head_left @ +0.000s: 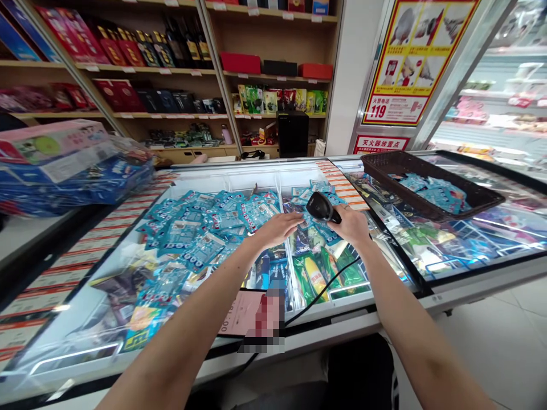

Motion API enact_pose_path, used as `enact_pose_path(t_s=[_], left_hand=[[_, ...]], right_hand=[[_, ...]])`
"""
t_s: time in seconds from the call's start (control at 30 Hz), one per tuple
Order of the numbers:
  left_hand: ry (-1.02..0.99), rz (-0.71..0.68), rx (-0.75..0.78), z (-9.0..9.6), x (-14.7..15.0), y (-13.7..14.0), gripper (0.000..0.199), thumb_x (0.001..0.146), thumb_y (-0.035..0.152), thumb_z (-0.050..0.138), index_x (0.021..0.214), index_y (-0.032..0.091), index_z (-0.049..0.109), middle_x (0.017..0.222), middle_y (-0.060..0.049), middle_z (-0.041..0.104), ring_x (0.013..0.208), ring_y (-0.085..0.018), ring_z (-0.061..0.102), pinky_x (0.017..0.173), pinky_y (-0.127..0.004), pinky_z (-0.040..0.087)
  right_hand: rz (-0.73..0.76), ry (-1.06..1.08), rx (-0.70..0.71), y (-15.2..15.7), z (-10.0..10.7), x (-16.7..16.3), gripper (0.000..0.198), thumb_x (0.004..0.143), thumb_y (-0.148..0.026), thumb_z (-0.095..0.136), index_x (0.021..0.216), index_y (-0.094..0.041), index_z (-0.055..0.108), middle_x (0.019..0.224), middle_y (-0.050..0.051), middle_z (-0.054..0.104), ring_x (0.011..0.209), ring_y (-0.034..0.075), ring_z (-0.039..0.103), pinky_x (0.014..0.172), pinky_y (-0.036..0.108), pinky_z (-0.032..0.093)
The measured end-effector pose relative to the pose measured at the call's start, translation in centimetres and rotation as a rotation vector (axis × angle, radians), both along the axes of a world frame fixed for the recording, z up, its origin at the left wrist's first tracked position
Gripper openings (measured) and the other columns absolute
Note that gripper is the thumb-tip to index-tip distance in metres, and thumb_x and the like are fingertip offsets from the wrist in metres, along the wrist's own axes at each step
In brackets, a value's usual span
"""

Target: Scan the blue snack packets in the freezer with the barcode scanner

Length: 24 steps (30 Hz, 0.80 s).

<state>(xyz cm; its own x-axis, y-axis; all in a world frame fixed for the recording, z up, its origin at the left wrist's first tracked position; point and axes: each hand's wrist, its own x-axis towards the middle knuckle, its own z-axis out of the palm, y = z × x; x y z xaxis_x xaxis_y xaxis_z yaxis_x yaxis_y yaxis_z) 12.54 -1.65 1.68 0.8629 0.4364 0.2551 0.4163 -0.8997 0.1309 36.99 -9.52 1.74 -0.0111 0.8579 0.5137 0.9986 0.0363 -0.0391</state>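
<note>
My right hand (351,225) grips a black barcode scanner (319,206) by its handle, its head tilted up and to the left. A cable (320,293) runs from it toward the freezer's front edge. Left of the scanner, my left hand (280,229) has its fingers stretched out to the right, close to a few blue packets; whether it touches one is hard to tell. Many more blue packets (205,249) lie spread over the glass top of the chest freezer (106,319) on the left. Several others (318,188) lie behind the scanner.
A brown plastic basket (431,210) with blue packets stands on the freezer at right. A phone (241,313), partly blurred out, lies at the front edge. Stacked boxes (55,165) sit at left. Shelves (171,71) with bottles and boxes line the back wall.
</note>
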Motion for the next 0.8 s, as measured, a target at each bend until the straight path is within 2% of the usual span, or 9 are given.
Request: enact_pose_path(t_s=[0.13, 0.23, 0.3, 0.37, 0.47, 0.57, 0.63, 0.73, 0.8], left_hand=[[-0.034, 0.010, 0.030, 0.6, -0.4, -0.9, 0.034, 0.091, 0.033, 0.036, 0.105, 0.024, 0.065, 0.105, -0.007, 0.065, 0.100, -0.019, 0.057, 0.089, -0.036, 0.041], [-0.044, 0.047, 0.039, 1.1, -0.5, -1.4, 0.034, 0.090, 0.036, 0.037, 0.094, 0.023, 0.067, 0.089, -0.007, 0.065, 0.089, -0.019, 0.058, 0.084, -0.036, 0.042], [-0.084, 0.120, 0.045, 0.9, -0.3, -1.4, 0.035, 0.091, 0.039, 0.035, 0.101, 0.023, 0.065, 0.094, -0.007, 0.065, 0.092, -0.020, 0.058, 0.086, -0.036, 0.042], [-0.140, 0.243, 0.050, 0.5, 0.0, -1.0, 0.040, 0.090, 0.044, 0.035, 0.115, 0.022, 0.058, 0.109, -0.009, 0.062, 0.103, -0.022, 0.055, 0.090, -0.037, 0.040], [-0.138, 0.425, -0.010, -0.4, 0.2, 0.1, 0.059, 0.085, 0.056, 0.041, 0.130, 0.019, 0.045, 0.129, -0.013, 0.052, 0.118, -0.029, 0.047, 0.095, -0.042, 0.037], [-0.058, 0.454, -0.064, -1.0, 0.2, 1.2, 0.066, 0.079, 0.059, 0.048, 0.131, 0.020, 0.044, 0.129, -0.013, 0.051, 0.119, -0.032, 0.044, 0.096, -0.046, 0.035], [-0.085, 0.472, -0.082, -1.1, -0.1, 1.7, 0.069, 0.075, 0.058, 0.055, 0.131, 0.021, 0.044, 0.126, -0.013, 0.051, 0.119, -0.032, 0.044, 0.096, -0.045, 0.035], [-0.254, 0.499, -0.144, -1.1, -0.8, 2.0, 0.072, 0.068, 0.050, 0.065, 0.129, 0.019, 0.044, 0.120, -0.012, 0.051, 0.114, -0.029, 0.046, 0.093, -0.040, 0.038], [-0.418, 0.523, -0.228, -1.1, -1.4, 2.0, 0.065, 0.070, 0.046, 0.065, 0.125, 0.018, 0.045, 0.112, -0.010, 0.054, 0.103, -0.024, 0.052, 0.087, -0.036, 0.042]], right_hand=[[-0.022, 0.004, 0.008, -0.1, -0.1, 0.2, 0.037, 0.081, -0.045, 0.052, 0.107, -0.020, 0.059, 0.094, 0.007, 0.065, 0.080, 0.021, 0.060, 0.060, 0.027, 0.034], [-0.003, 0.001, 0.006, -0.2, -0.1, 0.0, 0.034, 0.082, -0.045, 0.052, 0.104, -0.020, 0.060, 0.094, 0.007, 0.065, 0.079, 0.020, 0.060, 0.060, 0.026, 0.034], [0.004, -0.005, -0.001, -0.4, 0.0, -0.1, 0.032, 0.081, -0.044, 0.053, 0.102, -0.020, 0.060, 0.093, 0.007, 0.065, 0.078, 0.020, 0.060, 0.059, 0.026, 0.033], [0.004, -0.008, -0.004, -0.5, 0.0, -0.2, 0.032, 0.081, -0.044, 0.053, 0.102, -0.020, 0.060, 0.093, 0.007, 0.065, 0.079, 0.020, 0.060, 0.059, 0.026, 0.034], [0.010, -0.005, -0.011, -0.6, 0.0, -0.2, 0.034, 0.081, -0.044, 0.053, 0.104, -0.020, 0.060, 0.095, 0.007, 0.065, 0.081, 0.021, 0.061, 0.060, 0.026, 0.034], [0.023, -0.004, -0.027, -0.7, 0.1, -0.3, 0.035, 0.081, -0.043, 0.053, 0.107, -0.021, 0.059, 0.096, 0.007, 0.065, 0.083, 0.021, 0.061, 0.061, 0.026, 0.035], [0.022, -0.006, -0.035, -0.8, 0.1, -0.4, 0.035, 0.080, -0.043, 0.054, 0.107, -0.022, 0.059, 0.096, 0.006, 0.065, 0.083, 0.021, 0.061, 0.062, 0.026, 0.036], [0.020, -0.011, -0.035, -0.8, 0.1, -0.5, 0.034, 0.080, -0.042, 0.054, 0.107, -0.023, 0.059, 0.097, 0.004, 0.065, 0.082, 0.020, 0.061, 0.063, 0.027, 0.036], [0.027, -0.013, -0.031, -0.8, 0.2, -0.6, 0.033, 0.080, -0.042, 0.054, 0.107, -0.023, 0.059, 0.096, 0.004, 0.065, 0.082, 0.020, 0.061, 0.063, 0.027, 0.036]])
